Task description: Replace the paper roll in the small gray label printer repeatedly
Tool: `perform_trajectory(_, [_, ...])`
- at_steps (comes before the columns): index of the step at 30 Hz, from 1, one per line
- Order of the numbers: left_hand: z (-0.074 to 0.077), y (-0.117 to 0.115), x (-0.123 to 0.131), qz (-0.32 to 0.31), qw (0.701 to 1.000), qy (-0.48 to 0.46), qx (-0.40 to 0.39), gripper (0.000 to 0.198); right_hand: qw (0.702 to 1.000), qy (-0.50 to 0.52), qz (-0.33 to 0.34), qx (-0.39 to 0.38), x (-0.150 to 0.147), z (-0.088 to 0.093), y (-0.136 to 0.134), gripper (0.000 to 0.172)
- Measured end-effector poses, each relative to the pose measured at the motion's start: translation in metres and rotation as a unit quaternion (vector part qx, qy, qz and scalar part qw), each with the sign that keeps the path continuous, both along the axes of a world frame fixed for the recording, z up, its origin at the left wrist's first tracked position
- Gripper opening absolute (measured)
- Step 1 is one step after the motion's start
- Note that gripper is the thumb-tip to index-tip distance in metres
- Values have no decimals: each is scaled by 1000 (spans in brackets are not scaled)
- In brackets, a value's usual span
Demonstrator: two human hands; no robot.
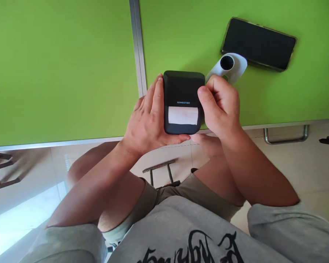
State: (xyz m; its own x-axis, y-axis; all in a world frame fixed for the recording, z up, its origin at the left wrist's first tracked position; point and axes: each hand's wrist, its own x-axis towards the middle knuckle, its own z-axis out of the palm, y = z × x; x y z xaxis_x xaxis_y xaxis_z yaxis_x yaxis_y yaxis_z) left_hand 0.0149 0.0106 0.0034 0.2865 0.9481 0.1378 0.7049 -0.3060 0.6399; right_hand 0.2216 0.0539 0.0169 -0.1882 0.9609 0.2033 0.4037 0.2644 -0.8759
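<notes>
A black label printer with "NIIMBOT" lettering is held over the table's near edge, with a white label showing in its lower part. Along the printer's left side lie the fingers of my left hand, its thumb under the near edge. My right hand is closed at the printer's right side, thumb on the upper right edge and fingers curled; what its fingertips touch is hidden. Just beyond that hand is a white roll of label paper with a dark core, its outer end loose.
A phone in a clear case lies face up at the back right of the green table. A metal strip divides the tabletop. Below the front edge are a metal handle and my legs.
</notes>
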Motion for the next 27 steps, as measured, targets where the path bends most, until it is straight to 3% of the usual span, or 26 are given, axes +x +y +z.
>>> perform_trajectory(10, [0, 2, -4, -22, 1000, 3, 1, 127, 1000, 1, 7, 0, 1, 4, 0, 54])
perform_trajectory(15, [0, 0, -7, -20, 999, 22, 17, 124, 999, -4, -2, -37, 0, 6, 1, 50])
perform_trajectory(20, [-1, -6, -3, 9, 998, 37, 44, 128, 999, 6, -16, -33, -6, 5, 6, 54])
perform_trajectory(27, [-7, -16, -1, 38, 992, 75, 99, 119, 999, 14, -33, 8, -13, 3, 11, 56])
